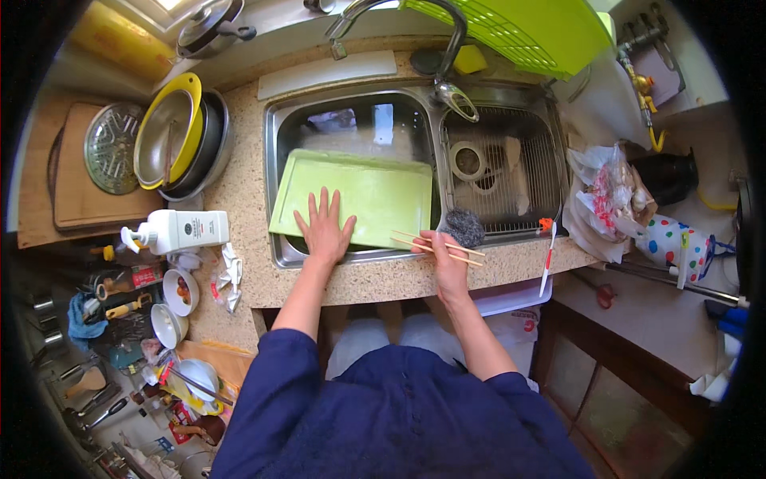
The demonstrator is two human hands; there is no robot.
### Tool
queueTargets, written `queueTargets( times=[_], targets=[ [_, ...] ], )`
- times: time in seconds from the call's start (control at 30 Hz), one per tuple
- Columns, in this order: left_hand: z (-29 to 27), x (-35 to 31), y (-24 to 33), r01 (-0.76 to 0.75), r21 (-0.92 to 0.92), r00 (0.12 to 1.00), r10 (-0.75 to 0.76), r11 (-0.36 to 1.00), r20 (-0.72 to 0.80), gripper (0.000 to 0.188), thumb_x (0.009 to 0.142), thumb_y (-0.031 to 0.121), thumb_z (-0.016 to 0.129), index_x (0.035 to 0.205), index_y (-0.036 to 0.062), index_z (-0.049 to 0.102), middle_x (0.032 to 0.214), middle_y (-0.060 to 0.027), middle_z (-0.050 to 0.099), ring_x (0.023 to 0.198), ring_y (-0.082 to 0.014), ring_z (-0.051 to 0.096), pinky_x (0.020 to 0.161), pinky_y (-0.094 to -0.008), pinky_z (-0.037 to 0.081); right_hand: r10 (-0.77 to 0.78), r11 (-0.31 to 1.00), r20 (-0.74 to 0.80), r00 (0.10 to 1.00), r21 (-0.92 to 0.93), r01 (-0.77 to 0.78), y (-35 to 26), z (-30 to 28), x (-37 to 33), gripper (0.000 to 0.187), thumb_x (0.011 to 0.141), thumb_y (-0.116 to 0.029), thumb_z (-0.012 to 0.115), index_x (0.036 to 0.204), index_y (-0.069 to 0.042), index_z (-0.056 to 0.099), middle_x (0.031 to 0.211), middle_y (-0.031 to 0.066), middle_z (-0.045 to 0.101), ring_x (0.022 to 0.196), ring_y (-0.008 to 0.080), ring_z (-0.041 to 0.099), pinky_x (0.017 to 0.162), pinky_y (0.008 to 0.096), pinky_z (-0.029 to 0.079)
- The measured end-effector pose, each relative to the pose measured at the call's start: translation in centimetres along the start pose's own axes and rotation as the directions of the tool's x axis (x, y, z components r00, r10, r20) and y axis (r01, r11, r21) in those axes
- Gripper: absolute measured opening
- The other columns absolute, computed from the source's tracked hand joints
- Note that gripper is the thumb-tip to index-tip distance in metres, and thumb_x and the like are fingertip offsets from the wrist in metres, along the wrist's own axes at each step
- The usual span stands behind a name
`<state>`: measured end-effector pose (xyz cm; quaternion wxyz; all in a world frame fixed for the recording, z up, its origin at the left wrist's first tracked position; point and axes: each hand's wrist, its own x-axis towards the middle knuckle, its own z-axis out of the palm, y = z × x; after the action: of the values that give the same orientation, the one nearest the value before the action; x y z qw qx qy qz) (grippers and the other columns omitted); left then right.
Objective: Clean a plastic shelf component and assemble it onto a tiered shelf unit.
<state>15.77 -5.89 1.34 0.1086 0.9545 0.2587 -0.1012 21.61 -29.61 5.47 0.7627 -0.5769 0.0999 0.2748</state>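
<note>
A light green tray (383,195) with a raised rim lies tilted across the left sink basin (274,160). My left hand (323,235) rests flat on it, fingers spread, near its front edge. In my right hand (451,275), at the sink's front edge, is a pair of thin wooden chopsticks (467,259); their left tips reach over the tray's front right corner. Just beyond that hand sits a grey scouring pad (464,227), at the front of the divider between the basins. A red and white toothbrush (548,259) lies on the counter to the right.
The faucet (456,100) arches over the divider. A wire rack (499,191) covers the right basin. White pump bottle (187,231), stacked bowls (171,140) and small bowls (180,291) stand left. Plastic bags (610,191) lie right; a green dish rack (519,32) is behind.
</note>
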Motion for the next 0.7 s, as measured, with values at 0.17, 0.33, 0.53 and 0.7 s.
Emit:
queueTargets(
  times=[0.17,0.33,0.53,0.7],
  targets=[
    [2.1,3.8,0.1,-0.051,0.053,0.988,0.058,0.997,-0.141,0.068,0.092,0.046,0.051,0.151,0.0223,0.027,0.159,-0.0129,0.012,0.146,-0.039,0.004,0.109,-0.0681,0.0,-0.068,0.987,-0.076,0.995,-0.154,0.056,-0.2,2.2,2.8,0.033,0.101,-0.026,0.049,0.108,0.005,0.061,0.098,0.0141,0.067,0.085,0.0174,0.066,0.079,0.029,0.052],
    [4.5,5.1,1.9,0.005,0.044,0.988,0.002,0.999,-0.154,0.063,0.093,0.041,0.051,0.15,0.0277,0.028,0.159,-0.0156,0.009,0.145,-0.0425,0.004,0.111,-0.0666,0.002,-0.124,0.982,-0.192,0.974,-0.163,0.093,0.5,1.9,4.2,0.031,0.1,-0.023,0.052,0.111,0.005,0.06,0.098,0.0146,0.066,0.087,0.0184,0.066,0.083,0.0301,0.053],
    [6.4,6.8,1.3,-0.374,0.122,0.926,0.377,0.919,-0.001,0.059,0.09,0.033,0.055,0.146,0.0302,0.036,0.159,-0.0119,0.015,0.145,-0.0388,0.013,0.114,-0.0619,0.005,-0.087,0.99,-0.229,0.969,-0.125,0.059,1.7,1.3,4.3,0.031,0.099,-0.021,0.054,0.112,0.006,0.06,0.1,0.0148,0.066,0.09,0.0201,0.067,0.085,0.0312,0.054],
    [4.9,8.6,0.2,-0.683,-0.085,0.728,0.685,0.725,-0.006,0.057,0.087,0.032,0.059,0.142,0.0289,0.043,0.157,-0.0045,0.023,0.145,-0.0318,0.02,0.115,-0.0602,0.009,-0.097,0.993,-0.188,0.977,-0.091,0.081,2.8,2.2,5.5,0.03,0.1,-0.02,0.051,0.113,0.006,0.059,0.105,0.0146,0.065,0.094,0.0206,0.066,0.086,0.0296,0.052]
  ],
)
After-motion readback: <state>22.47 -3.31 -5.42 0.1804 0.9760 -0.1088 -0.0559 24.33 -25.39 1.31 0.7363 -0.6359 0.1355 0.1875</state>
